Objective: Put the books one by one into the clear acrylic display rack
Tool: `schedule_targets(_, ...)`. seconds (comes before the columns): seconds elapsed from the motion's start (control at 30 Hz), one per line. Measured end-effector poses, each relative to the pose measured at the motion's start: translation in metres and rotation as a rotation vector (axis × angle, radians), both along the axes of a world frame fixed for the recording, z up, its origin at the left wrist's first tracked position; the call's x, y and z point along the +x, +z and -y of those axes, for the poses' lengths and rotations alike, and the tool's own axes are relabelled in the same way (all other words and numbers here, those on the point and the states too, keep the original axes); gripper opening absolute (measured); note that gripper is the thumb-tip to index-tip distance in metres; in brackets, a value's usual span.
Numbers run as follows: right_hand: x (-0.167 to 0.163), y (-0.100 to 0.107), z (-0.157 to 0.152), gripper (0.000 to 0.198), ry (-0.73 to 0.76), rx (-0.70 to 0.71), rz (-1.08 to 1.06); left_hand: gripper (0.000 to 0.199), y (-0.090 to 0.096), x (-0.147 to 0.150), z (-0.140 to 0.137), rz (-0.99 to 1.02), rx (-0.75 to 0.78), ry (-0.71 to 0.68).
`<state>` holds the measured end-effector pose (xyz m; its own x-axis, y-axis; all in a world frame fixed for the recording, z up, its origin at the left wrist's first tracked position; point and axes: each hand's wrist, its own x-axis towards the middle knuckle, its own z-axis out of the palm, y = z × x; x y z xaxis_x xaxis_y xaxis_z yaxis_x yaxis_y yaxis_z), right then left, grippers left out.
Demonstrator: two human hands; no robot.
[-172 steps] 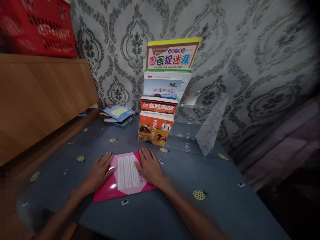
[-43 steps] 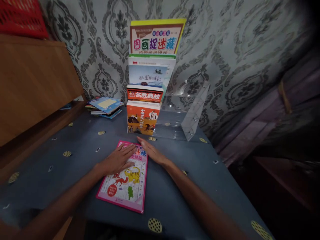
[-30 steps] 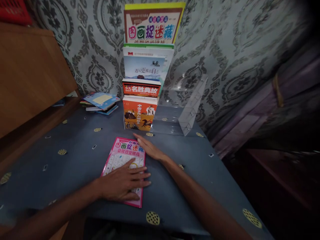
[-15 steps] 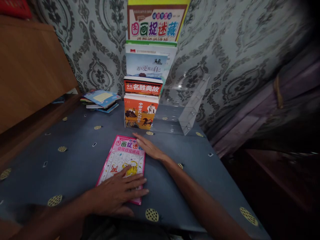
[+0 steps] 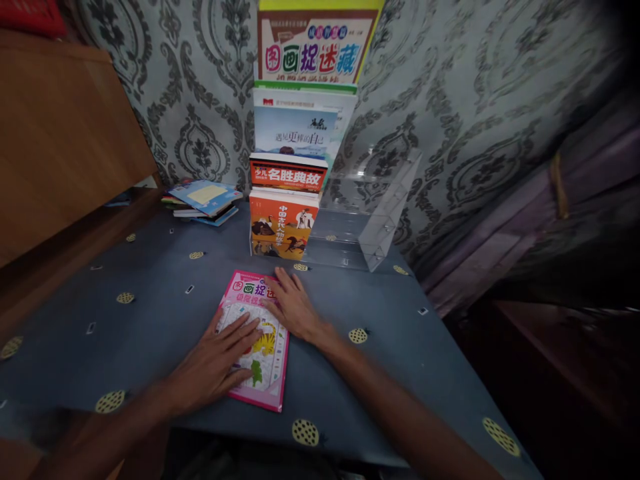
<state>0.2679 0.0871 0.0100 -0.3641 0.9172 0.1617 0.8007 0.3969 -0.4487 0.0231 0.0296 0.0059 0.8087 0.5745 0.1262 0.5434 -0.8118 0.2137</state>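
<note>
A pink picture book [image 5: 267,387] lies face up on the cloth-covered table, with a yellow tiger and a green figure on its cover. Across its left and middle part rests my left hand [image 5: 220,357], fingers spread over the cover. My right hand [image 5: 295,307] lies flat with fingers apart over the book's upper right corner, hiding some of the title. Just beyond stands a clear tiered rack [image 5: 385,220], its left side filled with upright books, an orange book [image 5: 283,227] lowest and a large yellow-edged book [image 5: 315,47] at the top.
A loose stack of books [image 5: 205,200] sits at the back left, near a wooden cabinet [image 5: 65,133]. The dark blue tablecloth [image 5: 150,347] bears pineapple prints. Patterned wallpaper [image 5: 200,133] rises behind, and a tied curtain [image 5: 500,220] hangs at the right.
My left hand has slid up and left over the cover, uncovering the green figure. My right hand has spread its fingers and now covers more of the book's upper right.
</note>
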Motion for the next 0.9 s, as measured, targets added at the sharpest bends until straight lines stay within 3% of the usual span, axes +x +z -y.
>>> schedule_targets(0.1,-0.013,-0.003,0.023,0.054,-0.132,0.048,0.032,0.061,-0.006,-0.001,-0.001,0.010,0.065,0.063)
schedule_targets(0.27,-0.027,-0.017,0.043,0.054,-0.019,0.100,0.015,0.053,-0.015,0.005,0.004,0.002,0.152,0.171)
schedule_targets(0.43,-0.024,-0.020,0.006,0.049,0.117,0.086,-0.025,0.047,-0.022,0.021,0.018,0.052,0.269,0.358)
schedule_targets(0.53,-0.024,-0.013,-0.019,0.045,0.248,0.094,-0.011,0.041,-0.016,0.023,0.021,0.042,0.275,0.394)
schedule_targets(0.63,-0.036,-0.002,-0.028,0.039,0.254,0.105,0.069,0.039,-0.010,0.011,0.009,0.060,0.206,0.456)
schedule_targets(0.77,-0.078,0.008,-0.016,0.036,0.215,0.141,0.163,0.052,-0.013,-0.017,-0.021,0.239,0.162,0.563)
schedule_targets(0.9,-0.114,0.012,-0.010,0.047,0.307,0.100,0.144,0.068,-0.022,-0.032,-0.039,0.344,0.166,0.519)
